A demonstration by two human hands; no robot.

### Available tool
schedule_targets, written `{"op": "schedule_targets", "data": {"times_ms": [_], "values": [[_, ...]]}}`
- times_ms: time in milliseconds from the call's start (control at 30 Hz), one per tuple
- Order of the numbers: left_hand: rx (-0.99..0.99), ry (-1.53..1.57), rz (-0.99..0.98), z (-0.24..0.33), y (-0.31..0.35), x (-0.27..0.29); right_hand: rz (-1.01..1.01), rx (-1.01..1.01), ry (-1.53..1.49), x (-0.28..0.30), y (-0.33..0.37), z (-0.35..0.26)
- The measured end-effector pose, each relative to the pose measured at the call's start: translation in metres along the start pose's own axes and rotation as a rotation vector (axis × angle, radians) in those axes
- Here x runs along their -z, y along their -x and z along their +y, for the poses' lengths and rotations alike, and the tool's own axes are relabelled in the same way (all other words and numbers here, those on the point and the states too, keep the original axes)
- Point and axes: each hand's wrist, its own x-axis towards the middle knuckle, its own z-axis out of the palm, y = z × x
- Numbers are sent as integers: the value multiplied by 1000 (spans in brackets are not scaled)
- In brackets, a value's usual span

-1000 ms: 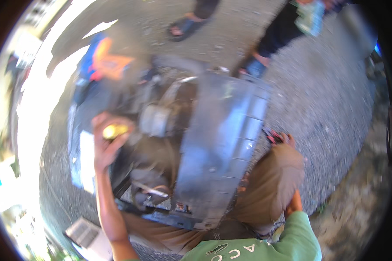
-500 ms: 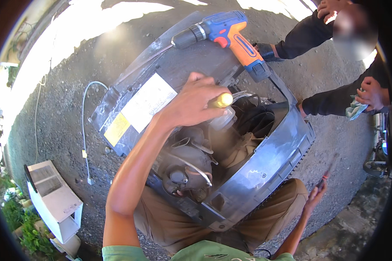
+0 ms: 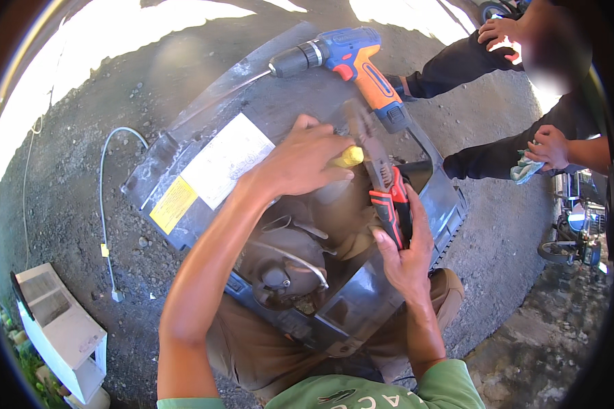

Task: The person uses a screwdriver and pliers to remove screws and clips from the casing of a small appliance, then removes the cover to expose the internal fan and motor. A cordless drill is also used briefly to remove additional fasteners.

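Observation:
My left hand (image 3: 300, 158) is closed around an upright tool with a yellow rounded end (image 3: 351, 156); its lower part is hidden or blurred. In my right hand (image 3: 408, 262) are pliers (image 3: 390, 198) with red and black grips, their dark jaws pointing up and away, just right of the yellow end. Both hands are over a dark plastic machine housing (image 3: 450, 213) between my knees. Inside it a dusty round motor-like part (image 3: 280, 269) and a pale tube show. On the housing's far side lies a blue and orange cordless drill (image 3: 351, 63) with a long bit.
A white sheet (image 3: 228, 160) and a yellow label (image 3: 172, 204) are on the housing's left part. A grey cable (image 3: 104, 184) runs over gravel. A white box-like unit (image 3: 61, 334) stands lower left. At right, another person's hand (image 3: 551, 146) holds a cloth; a motorcycle (image 3: 576, 221) stands behind.
My right hand has come up from the lower right, bringing the pliers over the housing beside the yellow end. My left hand keeps its hold. The whole view has shifted slightly.

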Motion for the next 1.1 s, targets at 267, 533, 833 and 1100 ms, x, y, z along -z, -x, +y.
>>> {"op": "schedule_targets", "data": {"times_ms": [267,533,833,1100], "values": [[-36,12,45,-4,0,-5,-35,33,115,1,-9,6],[-40,12,58,-4,0,-6,-87,47,207,-2,-15,11],[-28,14,35,-2,-2,-6,0,74,93,2,-23,21],[-9,38,22,-1,0,-7,28,94,-81,1,-25,23]]}}
